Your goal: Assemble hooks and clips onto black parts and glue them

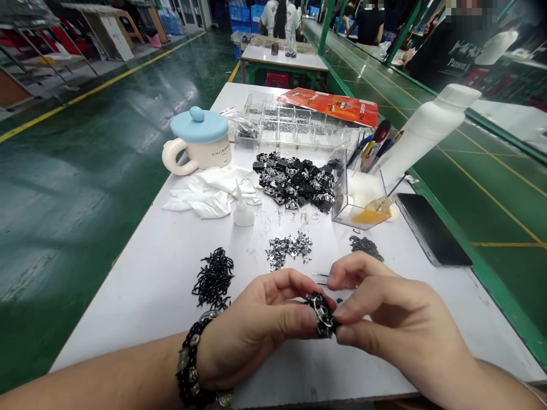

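Between thumb and fingers, my left hand (pixel 265 319) grips a small black and silver mechanical part (pixel 321 314) above the near edge of the table. My right hand (pixel 393 313) pinches at the right side of that same part with thumb and forefinger; any smaller piece in the pinch is hidden. Beyond the hands lies a pile of small silver metal pieces (pixel 289 249). Curved black pieces (pixel 213 279) form a heap to the left, and a smaller dark heap (pixel 366 247) sits to the right. Thin tweezer-like tips (pixel 320 279) show behind my hands.
Farther back are a large pile of black and silver parts (pixel 297 181), a dropper bottle (pixel 243 210), white gloves (pixel 205 193), a lidded mug (pixel 200 142) and a compartment box (pixel 273 131). A tool holder (pixel 361 199), white bottle (pixel 431 131) and phone (pixel 433 228) stand or lie right.
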The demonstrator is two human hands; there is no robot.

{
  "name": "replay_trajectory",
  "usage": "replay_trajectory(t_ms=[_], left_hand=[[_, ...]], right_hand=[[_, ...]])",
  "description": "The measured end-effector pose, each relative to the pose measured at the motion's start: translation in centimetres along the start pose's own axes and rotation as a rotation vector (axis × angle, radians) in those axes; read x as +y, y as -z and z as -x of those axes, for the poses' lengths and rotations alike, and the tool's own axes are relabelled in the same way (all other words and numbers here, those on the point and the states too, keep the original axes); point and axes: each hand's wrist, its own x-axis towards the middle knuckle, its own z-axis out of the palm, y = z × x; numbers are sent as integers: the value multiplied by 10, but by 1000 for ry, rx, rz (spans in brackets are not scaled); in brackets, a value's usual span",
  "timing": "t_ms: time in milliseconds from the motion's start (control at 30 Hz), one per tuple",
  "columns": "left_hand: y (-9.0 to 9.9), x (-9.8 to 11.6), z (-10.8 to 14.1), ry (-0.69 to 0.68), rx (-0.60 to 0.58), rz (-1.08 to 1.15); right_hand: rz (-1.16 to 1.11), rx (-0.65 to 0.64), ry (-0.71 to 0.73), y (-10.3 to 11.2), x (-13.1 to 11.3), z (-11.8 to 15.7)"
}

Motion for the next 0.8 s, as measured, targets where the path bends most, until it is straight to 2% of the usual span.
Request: replay_trajectory(t_ms=[200,400,567,700,800], left_hand=[[-3,2,0,-1,58,-18],[-5,3,0,-26,75,-53],[-5,1,0,-45,62,-68],[-5,-1,1,-50,75,-66],[-4,-2,1,-40,55,-64]], right_hand=[[136,-13,54,1,2,3],[244,17,52,0,0,3],[335,28,117,-1,-3,2],[328,46,161,-2,-2,2],[249,31,122,-2,0,3]])
